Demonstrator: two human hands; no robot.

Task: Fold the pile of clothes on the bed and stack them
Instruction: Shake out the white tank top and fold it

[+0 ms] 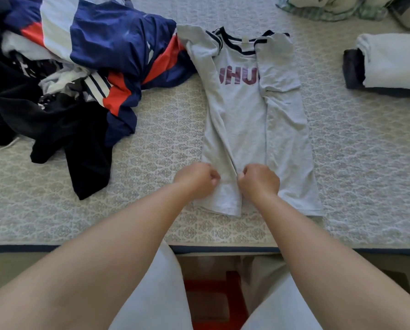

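Two bare forearms reach up from 6 o'clock across pale trousers and over the near edge of the bed [151, 144], which is covered in a light patterned quilt. Both fists sit side by side near the bottom hem of a grey T-shirt [242, 120] lying just right of the middle of the view. On the left hand [195, 178] the fingers are curled under with the knuckles up, bunching the shirt's fabric at its left folded edge; the right hand [260, 179] is curled the same way, its grip closed on the cloth just beside the shirt's centre crease. The two hands are near each other but not touching.

This T-shirt lies flat with its dark-trimmed collar toward 12 o'clock and its hem toward 6 o'clock. Both sides are folded inward over the front, so only part of the maroon lettering on the chest shows between the flaps.

At 10 o'clock, well apart from the hands, spreads the pile of unfolded clothes [75, 75]: navy, red, white and black garments heaped together, one edge touching the shirt's left shoulder. At 2 o'clock sits a stack of folded clothes [389, 63], a white piece atop a dark one. Pale green checked fabric [330, 8] lies at 1 o'clock at the far edge.
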